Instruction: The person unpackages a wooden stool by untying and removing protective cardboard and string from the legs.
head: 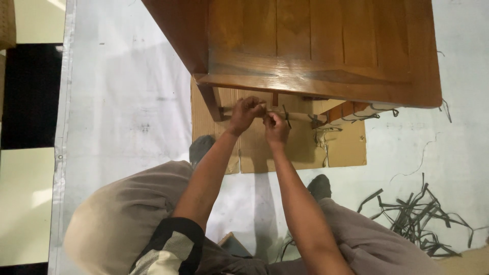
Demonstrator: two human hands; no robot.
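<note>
A brown wooden chair (pixel 326 51) stands in front of me on a sheet of cardboard (pixel 305 147). Both hands reach under its front edge to a pale wooden rail (pixel 300 116). My left hand (pixel 246 111) is closed in a fist at the rail, fingers pinched on a thin dark strip. My right hand (pixel 275 125) is closed just beside it, touching the left hand, also pinching the strip. A dark strip (pixel 287 116) crosses the rail right of my hands. What lies between the fingers is mostly hidden.
Cut dark strips (pixel 417 216) lie in a loose pile on the grey floor sheet (pixel 127 102) at the right. More strips (pixel 374 115) hang from the chair's underside. My knees in tan trousers flank the cardboard. A chair leg (pixel 210 102) stands left of my hands.
</note>
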